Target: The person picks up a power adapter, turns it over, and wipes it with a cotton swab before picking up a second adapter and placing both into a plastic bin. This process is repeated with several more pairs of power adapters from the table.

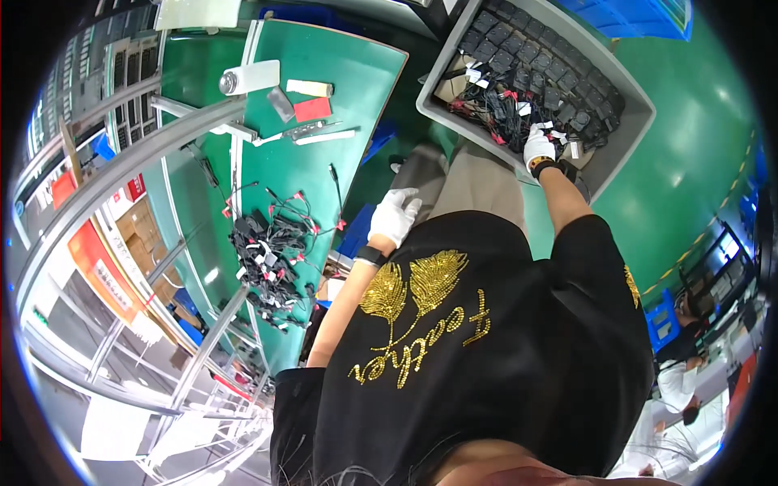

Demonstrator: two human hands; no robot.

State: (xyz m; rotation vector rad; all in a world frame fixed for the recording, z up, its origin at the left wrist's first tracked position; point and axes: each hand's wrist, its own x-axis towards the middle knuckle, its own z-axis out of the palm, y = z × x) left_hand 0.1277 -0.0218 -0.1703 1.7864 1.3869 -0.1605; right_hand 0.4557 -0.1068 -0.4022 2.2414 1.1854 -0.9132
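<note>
My right hand (539, 148), in a white glove, reaches into a large grey bin (620, 166) at the upper right. Its fingers are closed among black cables (498, 109) with red and white tags, and their tips are partly hidden. Rows of black power adapters (559, 61) fill the far side of the bin. My left hand (395, 217), also gloved in white, lies by my thigh near the table edge, its fingers loosely stretched and nothing in them. Left of it, a heap of black cables (271, 255) with red and white ends lies on the green table (348, 97).
On the table's far part are a white device (251, 78), a red block (313, 109), a grey block (280, 104) and a yellow-white tube (309, 87). A metal frame (121, 178) runs along the left. A blue crate (640, 16) stands beyond the bin. People sit at the far right.
</note>
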